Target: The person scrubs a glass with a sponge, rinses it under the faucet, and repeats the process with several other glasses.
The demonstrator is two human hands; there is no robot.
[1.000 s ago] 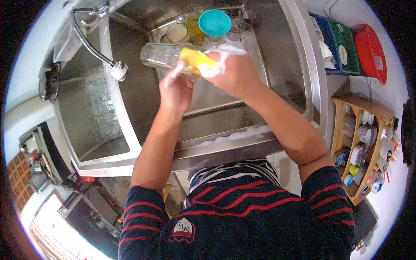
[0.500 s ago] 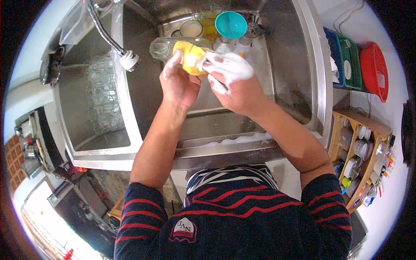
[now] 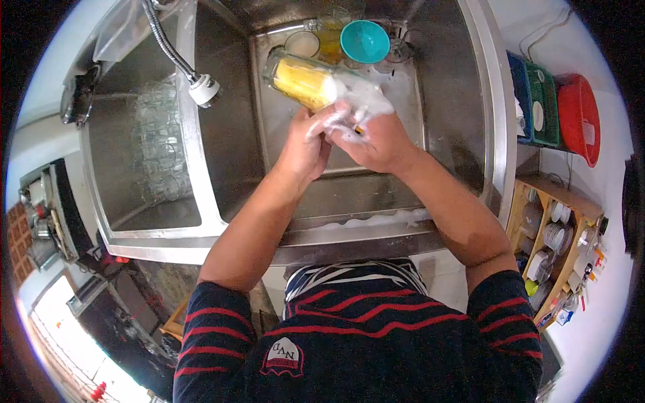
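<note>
A clear drinking glass (image 3: pixel 341 70) lies tilted over the sink, its base toward the left, in both of my hands. Along its near side shows a yellow sponge (image 3: pixel 300 80), with white foam at its right end; I cannot tell if it sits inside or outside the glass. My left hand (image 3: pixel 308 144) is closed below the sponge's right end, thumb and fingers foamy. Foam also covers much of my right hand (image 3: pixel 377 138), which closes around the glass's right end. The two hands meet at the fingers.
A turquoise bowl (image 3: pixel 365 41) rests among several glasses at the sink's back, near a cup of cloudy liquid (image 3: pixel 302 44). Washed-looking glasses (image 3: pixel 161 144) stand in the left basin. A flexible tap (image 3: pixel 203 90) hangs over the divider. Right: a red basket (image 3: pixel 578 117) and a dish shelf (image 3: pixel 554 245).
The glass and sponge have shifted right and tilted down to the right. My left hand has slid right along them, from the sponge's middle to beside my right hand.
</note>
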